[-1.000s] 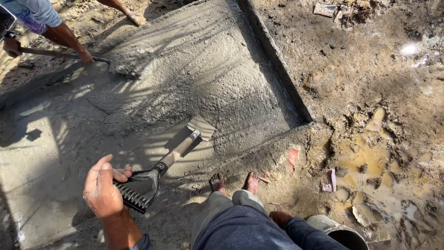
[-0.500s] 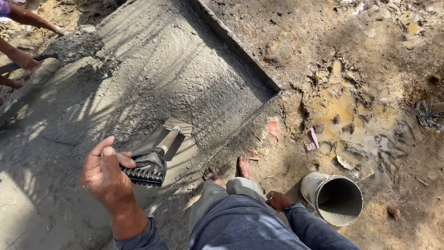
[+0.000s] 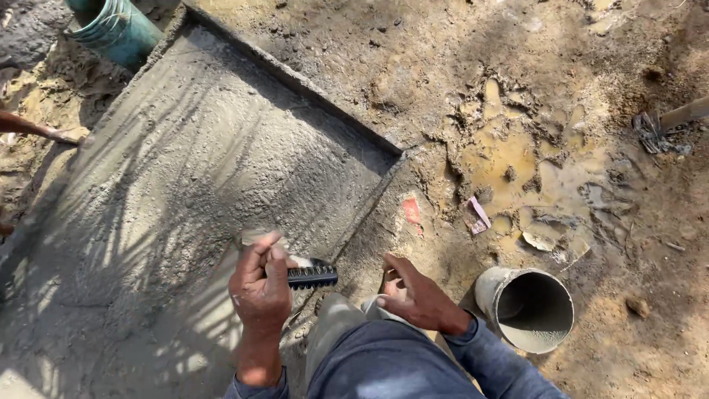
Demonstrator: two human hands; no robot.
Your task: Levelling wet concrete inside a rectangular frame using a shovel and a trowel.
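My left hand (image 3: 260, 290) is closed around a black toothed scraper tool (image 3: 312, 276), with its ridged edge sticking out to the right. It hovers over the near end of a grey wet cement slab (image 3: 199, 170) framed by a raised edge (image 3: 295, 77). My right hand (image 3: 415, 294) rests on my knee, fingers loosely spread, holding nothing. A cement-crusted bucket (image 3: 527, 304) lies tilted on the dirt just right of my right hand.
A green bucket (image 3: 114, 28) stands at the slab's far left corner. Another person's arm (image 3: 33, 129) reaches in at the left edge. Muddy puddles (image 3: 517, 162) and small scraps (image 3: 478, 216) lie on the ground to the right.
My left hand has lifted the tool and turned it toward me. The view swung right, bringing the bucket closer and my right hand onto my knee.
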